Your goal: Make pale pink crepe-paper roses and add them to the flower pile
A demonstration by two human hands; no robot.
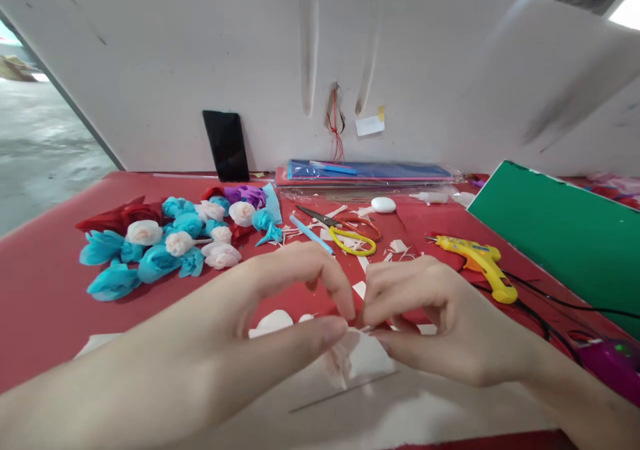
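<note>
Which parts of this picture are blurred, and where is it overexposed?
Head view: the floor at far left looks smeared; head view: the bright patch at top right is burnt out; head view: the scissors look sharper than the pinched white paper.

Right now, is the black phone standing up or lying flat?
The phone stands upright: its short lower edge meets the red table, and its dark face rises against the white wall.

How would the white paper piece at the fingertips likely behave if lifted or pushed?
The white paper piece is probably floppy, as it hangs in soft folds below the left hand. It looks thin, so likely light for its size. Pushed, it would probably crumple rather than roll, given its creased, uneven shape.
</note>
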